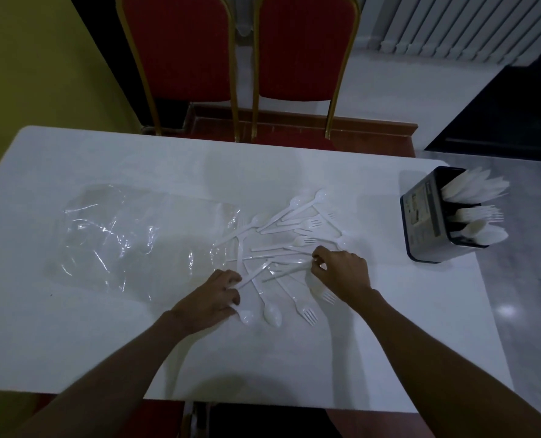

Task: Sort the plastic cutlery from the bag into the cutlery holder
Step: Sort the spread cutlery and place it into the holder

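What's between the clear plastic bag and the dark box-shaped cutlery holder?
Head view: a scattered pile of white plastic cutlery beside the bag, then bare white table up to the holder.

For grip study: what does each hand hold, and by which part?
Left hand pinches one white plastic cutlery handle; right hand pinches a second handle's end. Types unclear.

Bag (130, 235) left of cutlery (281, 245), holder (433, 216) right.
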Motion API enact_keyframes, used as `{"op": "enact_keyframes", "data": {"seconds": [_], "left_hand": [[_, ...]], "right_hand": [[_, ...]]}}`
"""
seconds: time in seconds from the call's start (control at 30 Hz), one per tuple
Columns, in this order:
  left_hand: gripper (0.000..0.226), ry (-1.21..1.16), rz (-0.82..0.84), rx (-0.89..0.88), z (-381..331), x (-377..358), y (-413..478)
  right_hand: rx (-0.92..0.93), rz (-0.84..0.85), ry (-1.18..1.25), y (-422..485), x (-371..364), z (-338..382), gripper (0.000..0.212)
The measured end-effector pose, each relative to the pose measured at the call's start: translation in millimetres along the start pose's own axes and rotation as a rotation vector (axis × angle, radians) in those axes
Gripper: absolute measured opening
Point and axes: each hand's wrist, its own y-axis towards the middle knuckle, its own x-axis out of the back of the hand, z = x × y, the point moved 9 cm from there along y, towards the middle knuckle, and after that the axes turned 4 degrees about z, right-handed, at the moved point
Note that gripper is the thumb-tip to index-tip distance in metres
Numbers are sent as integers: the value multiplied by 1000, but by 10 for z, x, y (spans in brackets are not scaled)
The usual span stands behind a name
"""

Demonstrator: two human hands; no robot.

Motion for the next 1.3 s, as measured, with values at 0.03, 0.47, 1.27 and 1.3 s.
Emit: {"op": "enact_keyframes", "data": {"seconds": [0.03,0.47,1.27,1.3], "left_hand": [[14,4,-16,8,-14,-20,47],[9,183,-258,98,-156,234,785],[9,-562,49,630,148,113,518],[8,-672,71,666,120,85,485]], "right_hand": [[-55,1,67,-5,10,-58,22],[-376,-157,675,-14,11,-544,27],[-408,148,806,37,1,-537,19],[-427,141,863,35,4,-554,17]]}}
